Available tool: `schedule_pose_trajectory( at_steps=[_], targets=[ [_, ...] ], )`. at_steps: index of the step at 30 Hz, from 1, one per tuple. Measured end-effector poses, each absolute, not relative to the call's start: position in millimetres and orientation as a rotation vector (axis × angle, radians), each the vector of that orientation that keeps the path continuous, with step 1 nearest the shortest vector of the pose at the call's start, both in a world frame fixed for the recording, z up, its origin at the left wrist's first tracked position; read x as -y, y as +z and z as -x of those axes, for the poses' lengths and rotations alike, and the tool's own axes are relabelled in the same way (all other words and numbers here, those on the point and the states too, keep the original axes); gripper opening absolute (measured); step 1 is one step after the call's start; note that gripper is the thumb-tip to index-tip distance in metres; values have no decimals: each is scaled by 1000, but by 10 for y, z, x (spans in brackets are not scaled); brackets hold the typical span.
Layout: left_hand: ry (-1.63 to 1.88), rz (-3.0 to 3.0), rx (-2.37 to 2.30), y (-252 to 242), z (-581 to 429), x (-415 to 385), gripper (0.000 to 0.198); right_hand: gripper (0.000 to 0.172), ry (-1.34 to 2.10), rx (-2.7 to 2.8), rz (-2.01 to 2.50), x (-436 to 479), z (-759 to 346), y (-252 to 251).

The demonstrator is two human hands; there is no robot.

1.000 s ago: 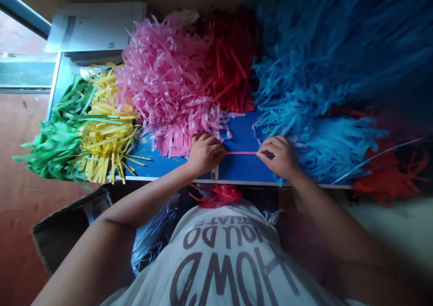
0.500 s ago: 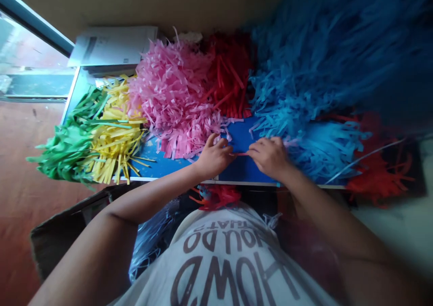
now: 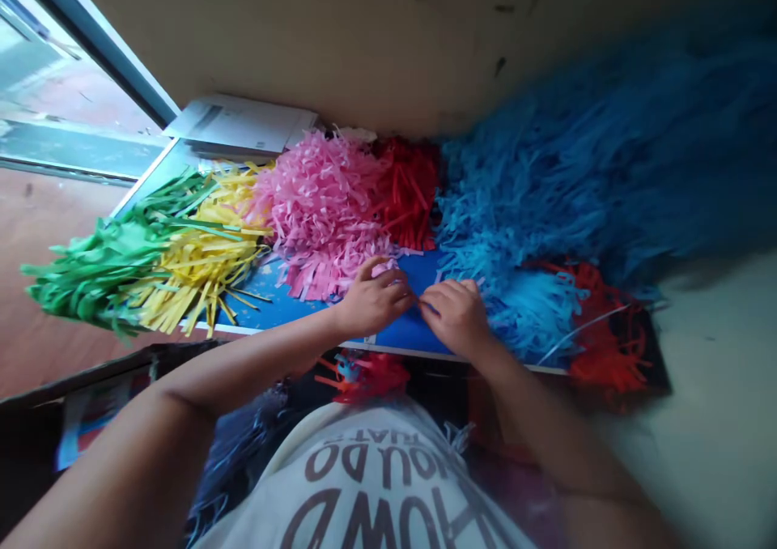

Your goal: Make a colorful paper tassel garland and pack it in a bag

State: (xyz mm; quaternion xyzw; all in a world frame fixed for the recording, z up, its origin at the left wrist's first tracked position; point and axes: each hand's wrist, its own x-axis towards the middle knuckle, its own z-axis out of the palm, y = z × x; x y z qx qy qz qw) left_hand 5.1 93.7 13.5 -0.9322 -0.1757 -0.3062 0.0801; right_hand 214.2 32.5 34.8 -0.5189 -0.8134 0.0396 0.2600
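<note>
Hands close together: left hand (image 3: pixel 371 300) and right hand (image 3: pixel 456 316) curl over the blue counter (image 3: pixel 279 306), any pinched strip too small to tell, pink paper fringe (image 3: pixel 321 225) just beyond.

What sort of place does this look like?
Probably a small handicraft workroom: heaps of pink paper fringe and blue paper fringe and other colours are piled on a blue worktop.

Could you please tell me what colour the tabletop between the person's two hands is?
The tabletop is bright blue, and it shows best in the head view.
</note>
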Motion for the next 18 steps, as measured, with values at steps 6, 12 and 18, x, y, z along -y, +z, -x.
schedule_pose_trajectory(
  at_steps=[6,12,18],
  targets=[
    [-762,3210,427,933,215,-809,25,32,1575,1655,1097,-305,-2147,929],
    [-1435,3094,827,679,93,-630,11,34,1648,982,994,-260,-1850,592],
    [-1953,2986,1324,504,-68,-458,11,36,1504,645,1066,-180,-1626,419]
  ],
)
